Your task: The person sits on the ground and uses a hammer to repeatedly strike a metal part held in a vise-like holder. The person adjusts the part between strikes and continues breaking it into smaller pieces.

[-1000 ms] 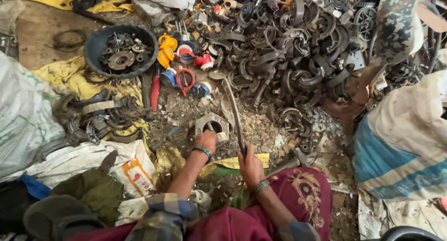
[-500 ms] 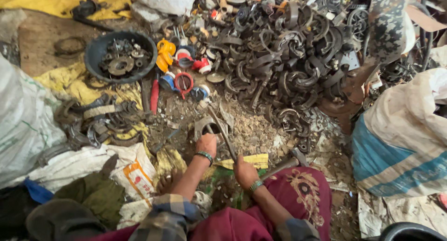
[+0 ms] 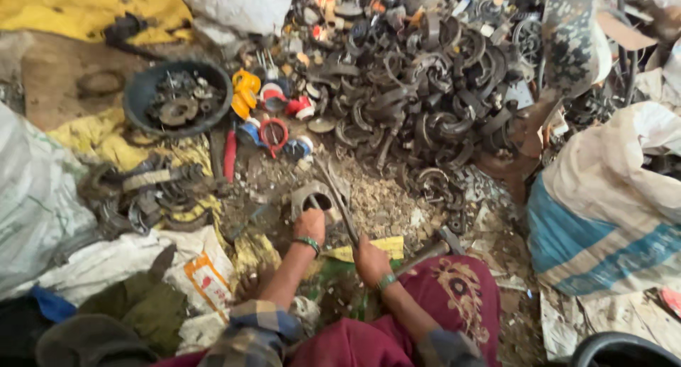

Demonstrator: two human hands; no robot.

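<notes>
My left hand [image 3: 309, 225] grips a grey round metal part [image 3: 316, 197] that rests on the dirt floor in front of me. In my right hand [image 3: 370, 259] is a long thin metal rod [image 3: 336, 195], slanting up and left so that its far end lies over the round part. Both wrists wear green bangles. A hammer [image 3: 434, 248] lies on the ground just right of my right hand, untouched.
A big heap of dark curved metal scrap [image 3: 425, 104] fills the ground ahead. A dark bowl of small parts [image 3: 177, 101] sits at the upper left, coloured plastic pieces [image 3: 273, 129] beside it. Sacks [image 3: 603, 211] stand at right, cloth and bags at left.
The rod stood nearly upright a second ago. It has swung down and now lies low, close against the round part. My left hand has stayed on the part.
</notes>
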